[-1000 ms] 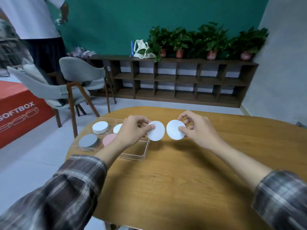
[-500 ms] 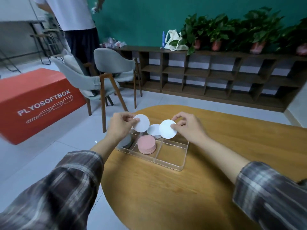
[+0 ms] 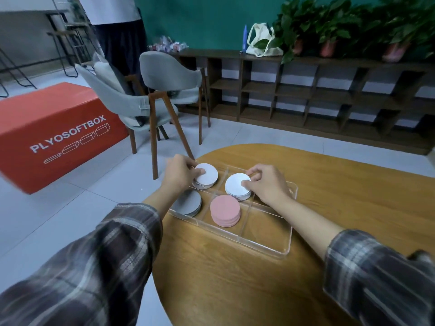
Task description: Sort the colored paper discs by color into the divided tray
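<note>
Your left hand [image 3: 181, 173] pinching the left white disc [image 3: 208, 174] on the tray's [image 3: 259, 242] far-left pile, mid-frame, grey pile [image 3: 188, 204] below, pink pile [image 3: 225, 209] right of it, right white disc [image 3: 235, 184] pinched by your right hand [image 3: 268, 187], tray on the desk [image 3: 235, 290].

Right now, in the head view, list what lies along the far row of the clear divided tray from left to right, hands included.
Left hand → left pale round paper disc stack → right pale round paper disc stack → right hand.
</note>
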Tool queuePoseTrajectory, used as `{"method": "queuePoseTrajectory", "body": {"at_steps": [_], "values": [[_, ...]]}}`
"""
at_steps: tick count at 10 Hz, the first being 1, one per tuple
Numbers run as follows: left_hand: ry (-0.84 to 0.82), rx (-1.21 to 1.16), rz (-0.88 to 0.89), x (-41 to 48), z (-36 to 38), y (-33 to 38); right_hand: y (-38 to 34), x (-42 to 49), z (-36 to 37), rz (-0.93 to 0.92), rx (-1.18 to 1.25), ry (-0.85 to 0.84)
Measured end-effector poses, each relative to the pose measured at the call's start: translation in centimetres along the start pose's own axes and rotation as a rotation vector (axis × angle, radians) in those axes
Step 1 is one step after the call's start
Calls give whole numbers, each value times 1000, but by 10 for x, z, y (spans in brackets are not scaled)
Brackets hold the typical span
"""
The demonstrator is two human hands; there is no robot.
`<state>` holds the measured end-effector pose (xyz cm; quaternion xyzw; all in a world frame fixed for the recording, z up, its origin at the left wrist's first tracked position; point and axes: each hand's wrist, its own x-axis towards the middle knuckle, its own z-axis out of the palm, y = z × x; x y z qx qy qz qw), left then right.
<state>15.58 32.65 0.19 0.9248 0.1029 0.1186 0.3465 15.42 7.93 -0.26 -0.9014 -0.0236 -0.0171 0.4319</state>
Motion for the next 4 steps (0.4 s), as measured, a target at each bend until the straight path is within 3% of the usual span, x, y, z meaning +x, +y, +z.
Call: {"method": "queuePoseTrajectory", "body": {"at_steps": [4], "values": [[12,434,151,-21,3,11,2,-11,-6,-125,-130,24]]}}
